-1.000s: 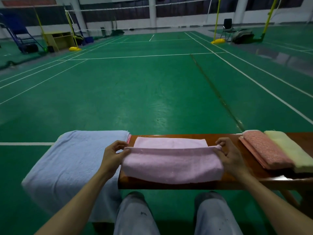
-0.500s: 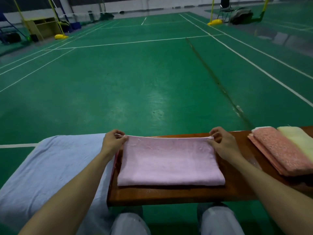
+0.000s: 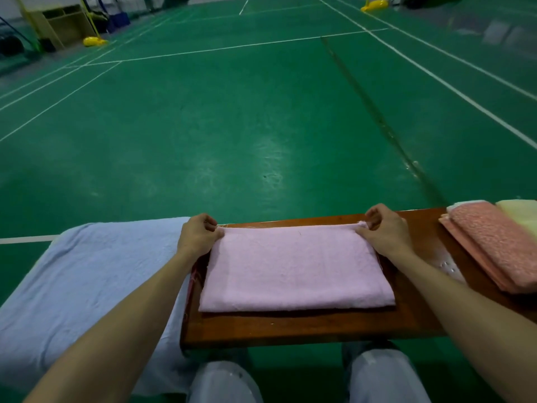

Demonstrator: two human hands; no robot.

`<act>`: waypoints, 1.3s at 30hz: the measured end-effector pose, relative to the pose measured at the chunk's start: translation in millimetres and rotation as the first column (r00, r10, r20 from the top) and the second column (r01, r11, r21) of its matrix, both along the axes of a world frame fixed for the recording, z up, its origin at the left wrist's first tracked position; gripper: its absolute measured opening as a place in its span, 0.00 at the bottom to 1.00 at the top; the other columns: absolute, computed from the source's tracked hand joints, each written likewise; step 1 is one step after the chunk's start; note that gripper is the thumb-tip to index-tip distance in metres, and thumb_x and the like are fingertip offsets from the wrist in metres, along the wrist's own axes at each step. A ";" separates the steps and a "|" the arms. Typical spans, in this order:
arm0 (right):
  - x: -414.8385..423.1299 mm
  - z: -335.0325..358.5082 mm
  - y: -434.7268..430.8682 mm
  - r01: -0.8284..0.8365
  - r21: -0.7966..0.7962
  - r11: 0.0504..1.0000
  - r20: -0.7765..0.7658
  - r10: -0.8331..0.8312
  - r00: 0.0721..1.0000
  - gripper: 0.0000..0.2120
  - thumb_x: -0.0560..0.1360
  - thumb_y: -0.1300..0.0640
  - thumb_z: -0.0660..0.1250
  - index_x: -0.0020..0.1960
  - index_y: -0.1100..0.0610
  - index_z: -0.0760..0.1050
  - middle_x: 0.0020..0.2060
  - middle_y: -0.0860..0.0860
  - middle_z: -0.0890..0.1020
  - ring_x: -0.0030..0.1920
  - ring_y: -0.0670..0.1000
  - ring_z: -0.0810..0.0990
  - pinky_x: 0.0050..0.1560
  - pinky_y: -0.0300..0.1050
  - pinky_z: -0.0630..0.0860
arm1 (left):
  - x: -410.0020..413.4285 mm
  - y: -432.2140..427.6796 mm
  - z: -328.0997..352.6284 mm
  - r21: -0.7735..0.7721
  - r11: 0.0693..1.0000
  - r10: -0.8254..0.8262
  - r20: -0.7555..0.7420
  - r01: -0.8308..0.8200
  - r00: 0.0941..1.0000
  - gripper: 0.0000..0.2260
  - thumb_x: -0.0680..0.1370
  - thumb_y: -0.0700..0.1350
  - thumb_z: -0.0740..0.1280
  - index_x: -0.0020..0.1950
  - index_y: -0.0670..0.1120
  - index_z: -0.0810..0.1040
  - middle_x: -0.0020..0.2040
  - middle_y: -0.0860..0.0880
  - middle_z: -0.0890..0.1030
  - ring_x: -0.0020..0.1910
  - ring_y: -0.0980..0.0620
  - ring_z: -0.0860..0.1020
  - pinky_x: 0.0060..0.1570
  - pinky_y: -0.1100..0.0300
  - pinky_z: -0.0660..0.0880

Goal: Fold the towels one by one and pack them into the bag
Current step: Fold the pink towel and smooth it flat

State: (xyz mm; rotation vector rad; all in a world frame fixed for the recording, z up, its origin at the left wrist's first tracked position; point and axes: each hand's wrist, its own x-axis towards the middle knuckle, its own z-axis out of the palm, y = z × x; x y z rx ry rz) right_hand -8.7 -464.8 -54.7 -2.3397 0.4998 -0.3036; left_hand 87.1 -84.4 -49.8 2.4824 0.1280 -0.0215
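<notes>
Pink terry towel [image 3: 296, 269], folded into a flat rectangle, lies on the reddish-brown wooden worktop [image 3: 290, 327], spanning the whole gap between the two hands. Its near fold sits a little back from the worktop's front edge, and its far edge runs in a straight line from one hand to the other.

The left hand [image 3: 199, 235] is closed on the towel's far left corner, thumb and fingers pinched together over the cloth. The right hand [image 3: 383, 229] is closed the same way on the far right corner, where a small tuft of pink cloth shows between the curled fingers. Both forearms reach forward from the bottom of the view on either side of the towel.

Outward of the left hand, a pale blue towel [image 3: 87, 280] is spread wide and drapes over the end of the worktop. Outward of the right hand, well apart from it, a folded salmon-pink towel [image 3: 494, 245] lies on the worktop with a folded pale yellow towel [image 3: 520, 212] touching its far side. Below the worktop, between the forearms, the person's knees in light grey trousers [image 3: 377, 376] show above the green court floor [image 3: 261, 112].
</notes>
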 end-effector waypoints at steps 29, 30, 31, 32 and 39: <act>-98.3 1.1 75.4 0.086 0.765 0.638 0.099 -0.248 0.964 0.22 0.76 0.62 0.71 0.63 0.48 0.66 0.63 0.51 0.76 0.57 0.49 0.78 0.48 0.45 0.83 | -34.2 -252.6 23.9 -0.578 0.677 -0.678 -0.247 0.457 0.693 0.18 0.80 0.43 0.66 0.69 0.46 0.69 0.62 0.44 0.75 0.57 0.49 0.76 0.58 0.52 0.76; -98.7 0.2 75.6 0.081 0.761 0.643 0.103 -0.243 0.965 0.22 0.76 0.62 0.71 0.63 0.48 0.66 0.63 0.50 0.76 0.57 0.48 0.78 0.46 0.43 0.83 | -33.5 -252.9 23.6 -0.570 0.670 -0.692 -0.249 0.476 0.677 0.19 0.79 0.43 0.66 0.69 0.46 0.68 0.62 0.44 0.75 0.54 0.51 0.76 0.56 0.53 0.75; -99.3 -0.4 75.7 0.074 0.759 0.646 0.108 -0.237 0.966 0.22 0.76 0.62 0.71 0.63 0.47 0.65 0.63 0.50 0.75 0.56 0.48 0.78 0.45 0.41 0.82 | -33.3 -253.2 23.4 -0.564 0.663 -0.704 -0.247 0.492 0.666 0.20 0.79 0.42 0.66 0.70 0.46 0.68 0.61 0.45 0.75 0.51 0.52 0.76 0.54 0.54 0.75; -99.8 -1.0 75.4 0.067 0.758 0.649 0.112 -0.231 0.966 0.22 0.76 0.62 0.71 0.64 0.47 0.65 0.63 0.49 0.75 0.55 0.47 0.78 0.44 0.39 0.82 | -32.8 -253.6 22.9 -0.563 0.656 -0.712 -0.243 0.502 0.659 0.20 0.79 0.42 0.66 0.70 0.46 0.67 0.61 0.45 0.76 0.49 0.54 0.76 0.54 0.54 0.75; -103.6 -1.7 76.0 0.030 0.745 0.666 0.146 -0.206 0.968 0.24 0.75 0.63 0.70 0.65 0.49 0.65 0.64 0.51 0.74 0.56 0.47 0.79 0.49 0.47 0.83 | -35.7 -250.9 20.4 -0.578 0.625 -0.743 -0.235 0.524 0.626 0.22 0.78 0.38 0.67 0.71 0.45 0.66 0.43 0.45 0.75 0.33 0.54 0.72 0.33 0.62 0.72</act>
